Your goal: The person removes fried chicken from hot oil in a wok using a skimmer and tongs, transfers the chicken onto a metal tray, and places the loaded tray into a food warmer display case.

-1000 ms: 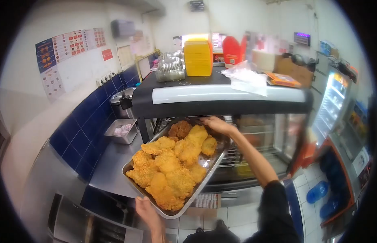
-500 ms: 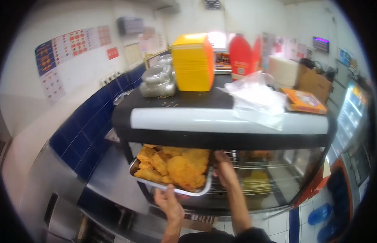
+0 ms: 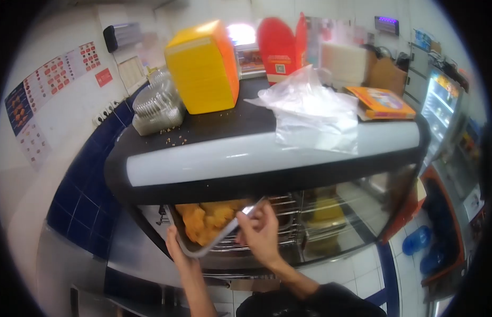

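Note:
A metal tray [image 3: 193,253] of golden fried chicken [image 3: 206,222] sits tilted in the opening of the black display cabinet [image 3: 272,171], its far part hidden under the cabinet's top edge. At the tray's near left corner, my left hand [image 3: 181,254] grips the side from outside and below, its fingers partly hidden. My right hand [image 3: 261,232] pinches the rim on the right side between thumb and fingers. Below and to the right of the tray, wire racks [image 3: 283,224] show inside the cabinet.
On the cabinet top stand clear plastic containers [image 3: 159,103], a yellow carton stack [image 3: 201,74], a red box [image 3: 280,47], a white plastic bag [image 3: 314,108] and an orange box [image 3: 381,102]. A glass panel [image 3: 362,211] covers the right side. Crumbs lie near the containers.
The tray has moved farther into the cabinet and turned at an angle. My right hand has come from inside the cabinet onto the tray's right rim; my left hand has shifted to its left corner.

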A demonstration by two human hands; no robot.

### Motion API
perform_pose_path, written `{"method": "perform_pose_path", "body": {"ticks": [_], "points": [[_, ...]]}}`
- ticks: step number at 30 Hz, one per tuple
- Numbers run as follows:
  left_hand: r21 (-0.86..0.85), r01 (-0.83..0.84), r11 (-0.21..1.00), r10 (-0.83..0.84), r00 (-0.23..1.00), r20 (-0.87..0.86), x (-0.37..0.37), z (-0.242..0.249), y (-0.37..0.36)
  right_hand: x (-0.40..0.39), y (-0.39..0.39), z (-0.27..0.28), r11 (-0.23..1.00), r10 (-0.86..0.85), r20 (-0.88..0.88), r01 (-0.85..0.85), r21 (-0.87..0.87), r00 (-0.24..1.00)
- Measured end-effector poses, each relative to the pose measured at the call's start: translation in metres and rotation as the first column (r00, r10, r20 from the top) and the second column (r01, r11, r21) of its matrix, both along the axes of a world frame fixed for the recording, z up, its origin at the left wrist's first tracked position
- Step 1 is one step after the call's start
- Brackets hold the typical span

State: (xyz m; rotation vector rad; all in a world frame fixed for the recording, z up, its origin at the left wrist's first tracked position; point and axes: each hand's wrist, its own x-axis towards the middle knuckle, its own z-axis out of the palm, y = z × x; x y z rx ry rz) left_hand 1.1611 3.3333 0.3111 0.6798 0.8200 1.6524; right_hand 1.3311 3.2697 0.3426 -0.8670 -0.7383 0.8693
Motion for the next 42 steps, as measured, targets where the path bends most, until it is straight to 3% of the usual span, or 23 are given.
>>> {"method": "perform_pose_path", "body": {"ticks": [2,4,6,8,10,11,13,15,16,17,19,22,24,26,27,28,32,34,35,38,40,42], "points": [[-0.043,0.064,0.997,-0.061,0.996,0.062,-0.009,0.003,0.002,-0.025,0.011,0.005,0.995,-0.063,-0.057,0.067,0.067,0.996],[0.21,0.043,0.977,-0.054,0.997,0.051,-0.01,0.007,-0.008,-0.04,0.02,0.005,0.996,-0.039,-0.05,0.043,0.075,0.998],[0.153,0.021,0.988,-0.031,0.998,0.059,-0.017,-0.008,-0.014,-0.055,0.028,-0.003,0.988,0.109,-0.011,-0.107,0.112,0.994],[0.119,0.128,0.985,-0.115,0.987,-0.111,-0.013,-0.006,-0.036,-0.057,0.024,-0.012,0.981,0.182,0.046,-0.184,0.057,0.982],[0.137,0.191,0.972,-0.186,0.981,-0.049,-0.009,-0.004,-0.037,-0.053,0.012,-0.02,0.886,0.46,0.023,-0.457,-0.081,0.888],[0.151,0.277,0.949,-0.279,0.96,-0.011,-0.005,-0.002,-0.034,-0.051,-0.001,-0.02,0.867,0.497,0.227,-0.471,-0.162,0.838],[0.208,0.394,0.895,-0.414,0.908,0.061,-0.001,-0.004,-0.03,-0.044,-0.032,-0.019,0.888,0.451,0.374,-0.365,-0.28,0.81],[0.21,0.378,0.902,-0.4,0.914,0.072,0.0,-0.007,-0.02,-0.026,-0.064,-0.04,0.932,0.281,0.387,-0.153,-0.329,0.878],[0.209,0.383,0.9,-0.404,0.912,0.07,0.001,-0.008,-0.015,-0.018,-0.08,-0.055,0.966,0.003,0.489,0.125,-0.228,0.872],[0.243,0.357,0.902,-0.395,0.91,0.128,0.001,-0.009,-0.01,-0.008,-0.092,-0.07,0.918,-0.273,0.551,0.385,-0.097,0.789],[0.255,0.37,0.893,-0.413,0.899,0.145,-0.001,0.002,-0.011,0.012,-0.103,-0.088,0.664,-0.585,0.681,0.742,0.09,0.441],[0.236,0.358,0.903,-0.397,0.907,0.14,0.001,0.004,-0.028,0.027,-0.089,-0.091,0.643,-0.631,0.562,0.765,-0.005,0.534],[0.176,0.408,0.896,-0.41,0.912,-0.03,-0.003,0.002,-0.051,0.031,-0.084,-0.111,0.702,-0.521,0.621,0.708,-0.078,0.585],[0.128,0.325,0.937,-0.314,0.945,-0.093,-0.009,-0.011,-0.071,0.028,-0.07,-0.122,0.629,-0.652,0.572,0.776,0.04,0.499],[0.047,0.425,0.904,-0.413,0.896,-0.163,-0.018,-0.025,-0.078,0.02,-0.07,-0.118,0.718,-0.623,0.425,0.696,-0.023,0.657],[-0.058,0.523,0.851,-0.522,0.826,-0.213,-0.026,-0.034,-0.086,0.01,-0.068,-0.116,0.757,-0.584,0.414,0.653,-0.035,0.699],[-0.081,0.347,0.934,-0.352,0.865,-0.357,-0.029,-0.056,-0.121,-0.032,-0.072,-0.106,0.893,-0.393,0.611,0.444,0.074,0.687],[-0.167,0.302,0.938,-0.344,0.863,-0.369,-0.037,-0.073,-0.138,-0.051,-0.068,-0.099,0.959,-0.198,0.669,0.282,-0.019,0.717],[-0.186,0.285,0.94,-0.333,0.884,-0.328,-0.039,-0.085,-0.149,-0.056,-0.06,-0.1,0.965,-0.191,0.665,0.261,-0.007,0.722],[-0.226,0.268,0.936,-0.334,0.877,-0.346,-0.046,-0.111,-0.191,-0.092,-0.032,-0.107,0.992,-0.069,0.604,-0.007,0.123,0.794],[-0.182,0.264,0.947,-0.315,0.867,-0.385,-0.056,-0.15,-0.221,-0.106,-0.013,-0.11,0.983,0.001,0.715,-0.133,0.127,0.699],[-0.157,0.228,0.961,-0.276,0.827,-0.489,-0.07,-0.174,-0.25,-0.123,0.01,-0.118,0.963,0.074,0.715,-0.236,0.129,0.695]]}}
